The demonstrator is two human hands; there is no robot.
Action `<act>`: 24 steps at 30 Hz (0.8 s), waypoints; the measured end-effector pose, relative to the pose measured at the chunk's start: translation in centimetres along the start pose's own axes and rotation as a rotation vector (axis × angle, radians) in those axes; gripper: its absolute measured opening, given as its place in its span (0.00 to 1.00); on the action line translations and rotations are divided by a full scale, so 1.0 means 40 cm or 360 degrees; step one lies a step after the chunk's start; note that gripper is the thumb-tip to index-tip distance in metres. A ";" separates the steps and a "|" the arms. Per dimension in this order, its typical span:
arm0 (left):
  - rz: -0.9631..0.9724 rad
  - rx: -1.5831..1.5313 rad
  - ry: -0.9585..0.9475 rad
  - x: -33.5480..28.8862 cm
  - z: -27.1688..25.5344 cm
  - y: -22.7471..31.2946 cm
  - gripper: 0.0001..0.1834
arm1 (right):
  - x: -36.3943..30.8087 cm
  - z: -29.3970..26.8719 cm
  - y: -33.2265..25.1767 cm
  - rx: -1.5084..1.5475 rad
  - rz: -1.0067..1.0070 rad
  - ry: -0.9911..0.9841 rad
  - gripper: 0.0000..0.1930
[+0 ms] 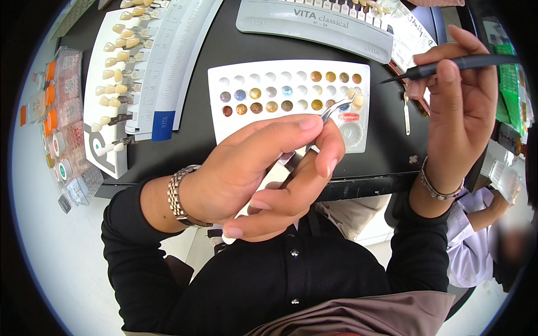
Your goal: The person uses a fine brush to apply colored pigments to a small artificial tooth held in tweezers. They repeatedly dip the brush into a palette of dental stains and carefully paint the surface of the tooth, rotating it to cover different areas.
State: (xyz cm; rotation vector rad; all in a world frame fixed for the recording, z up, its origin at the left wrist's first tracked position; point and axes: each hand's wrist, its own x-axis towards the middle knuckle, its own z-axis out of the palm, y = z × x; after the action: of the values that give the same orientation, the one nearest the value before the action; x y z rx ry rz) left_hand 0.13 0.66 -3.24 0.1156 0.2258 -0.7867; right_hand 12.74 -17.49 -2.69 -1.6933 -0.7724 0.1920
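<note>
My left hand (269,173) is closed around metal tweezers with a curved tip (335,106). Between the tips sits a small cream-coloured tooth crown (357,101), above the right end of a white palette (227,127). The palette has rows of round wells, several filled with brown, amber, blue or grey colours. A white rounded end (228,239) pokes out below my left fingers; I cannot make out what it belongs to. Off to the right, my right hand (457,112) is raised, pinching a black fine-tipped brush (465,63). Its tip points left, apart from the crown.
A tooth shade guide (162,73) with several tooth tabs stands at the left, another grey one (314,28) at the back. One loose shade tab (407,117) lies right of the palette. Stacked clear boxes (70,112) line the far left. Another person's sleeve (473,241) shows at lower right.
</note>
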 end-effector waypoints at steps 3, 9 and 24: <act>0.0015 -0.0044 -0.0032 -0.001 -0.004 0.002 0.19 | -0.003 0.011 -0.004 -0.0112 0.0067 -0.0049 0.13; 0.0054 -0.0087 -0.0121 0.001 -0.010 0.001 0.20 | -0.002 0.024 -0.007 -0.0144 0.0125 -0.0053 0.09; 0.0083 -0.0119 -0.0225 -0.002 -0.015 -0.003 0.20 | -0.006 0.031 0.010 -0.0031 0.0117 -0.0158 0.10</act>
State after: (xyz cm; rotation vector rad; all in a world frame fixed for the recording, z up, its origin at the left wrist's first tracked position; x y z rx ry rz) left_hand -0.09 0.74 -3.82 -0.0047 0.1177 -0.7306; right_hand 12.07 -16.66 -3.45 -1.7424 -0.7880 0.3225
